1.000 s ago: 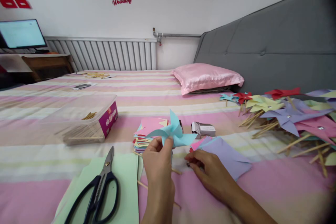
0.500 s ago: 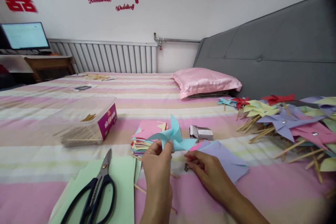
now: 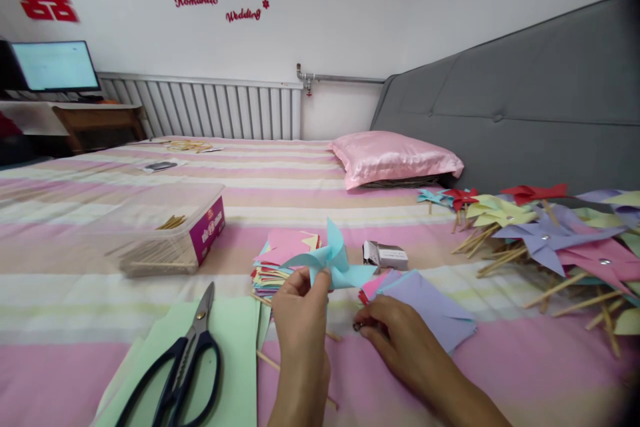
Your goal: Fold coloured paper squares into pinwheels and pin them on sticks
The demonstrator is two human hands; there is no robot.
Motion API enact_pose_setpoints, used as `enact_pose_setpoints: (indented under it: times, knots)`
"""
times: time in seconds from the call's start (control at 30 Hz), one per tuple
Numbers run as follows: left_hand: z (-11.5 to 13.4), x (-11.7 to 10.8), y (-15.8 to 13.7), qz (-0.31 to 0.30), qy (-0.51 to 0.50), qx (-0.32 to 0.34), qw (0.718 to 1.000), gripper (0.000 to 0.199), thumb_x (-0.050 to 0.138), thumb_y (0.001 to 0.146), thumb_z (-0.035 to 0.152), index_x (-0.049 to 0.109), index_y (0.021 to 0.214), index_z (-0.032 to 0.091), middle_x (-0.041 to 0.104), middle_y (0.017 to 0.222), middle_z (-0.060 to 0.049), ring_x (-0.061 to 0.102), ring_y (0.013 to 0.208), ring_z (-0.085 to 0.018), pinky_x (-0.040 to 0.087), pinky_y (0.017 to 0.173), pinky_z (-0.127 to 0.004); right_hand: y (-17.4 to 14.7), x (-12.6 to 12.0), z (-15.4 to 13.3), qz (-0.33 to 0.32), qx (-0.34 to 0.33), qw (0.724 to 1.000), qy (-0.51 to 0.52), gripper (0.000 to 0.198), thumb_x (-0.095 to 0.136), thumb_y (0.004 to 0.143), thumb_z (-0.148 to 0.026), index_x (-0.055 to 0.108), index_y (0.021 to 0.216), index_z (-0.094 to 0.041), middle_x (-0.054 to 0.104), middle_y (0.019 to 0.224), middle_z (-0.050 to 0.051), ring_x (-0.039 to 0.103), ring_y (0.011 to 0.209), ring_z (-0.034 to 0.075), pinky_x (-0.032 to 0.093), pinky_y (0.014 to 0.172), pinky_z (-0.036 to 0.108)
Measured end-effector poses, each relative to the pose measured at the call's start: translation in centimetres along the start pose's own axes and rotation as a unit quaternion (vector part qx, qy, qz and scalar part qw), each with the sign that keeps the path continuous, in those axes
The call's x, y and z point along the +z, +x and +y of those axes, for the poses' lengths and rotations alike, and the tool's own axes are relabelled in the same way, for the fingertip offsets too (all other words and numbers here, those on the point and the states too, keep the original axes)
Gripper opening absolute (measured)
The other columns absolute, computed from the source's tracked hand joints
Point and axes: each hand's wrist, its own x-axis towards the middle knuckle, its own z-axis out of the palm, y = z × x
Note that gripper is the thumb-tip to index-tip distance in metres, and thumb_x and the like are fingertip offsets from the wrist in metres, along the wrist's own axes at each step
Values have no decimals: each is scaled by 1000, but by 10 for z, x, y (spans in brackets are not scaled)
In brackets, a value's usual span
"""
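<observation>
My left hand (image 3: 306,303) pinches the middle of a light blue paper pinwheel (image 3: 333,263), its blades curled inward, between thumb and fingers. To the right and a little lower, my right hand (image 3: 395,327) has its fingertips closed at a tiny pile of dark, shiny thumbtacks (image 3: 357,326) on the bed; the fingers partly cover them. Behind that hand lies a fan of cut paper squares (image 3: 433,303), purple on top. A stack of coloured paper (image 3: 285,250) sits behind my left hand. Several wooden sticks (image 3: 269,360) lie under my left wrist.
Scissors (image 3: 187,353) rest on green paper sheets (image 3: 240,347) at the left. Beyond them stands a clear plastic box (image 3: 165,240) of sticks. A small opened carton (image 3: 393,255) lies past the paper squares. Finished pinwheels (image 3: 545,237) pile up at the right, near a pink pillow (image 3: 395,157).
My right hand has lowered slightly and its fingertips have closed in on the thumbtacks. The left hand keeps its hold on the pinwheel. The view has shifted a little.
</observation>
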Motion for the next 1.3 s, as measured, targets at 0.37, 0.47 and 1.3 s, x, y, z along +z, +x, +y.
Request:
enact_pose_setpoints:
  times: [0.37,0.47,1.3]
  knots:
    - [0,0,1,0,5,9,1000,11,66,61,23,58,59,16,48,50,6,42,50,-8,33,49,-21,0,-3,-3,25,30,998,53,19,45,80,-15,62,76,-21,66,73,1,59,69,18,40,62,27]
    - [-1,0,1,-3,7,11,1000,12,67,60,23,58,59,16,50,51,6,42,52,-9,32,50,-21,0,-6,-6,30,36,995,91,19,43,81,-16,62,77,-20,66,73,1,59,68,18,41,61,27]
    - [-4,4,-3,-86,50,-17,995,14,67,62,27,64,65,14,60,57,1,48,53,-11,36,53,-22,-19,-54,-34,156,24,961,225,15,53,80,-36,59,80,-23,62,73,1,58,64,16,47,58,23]
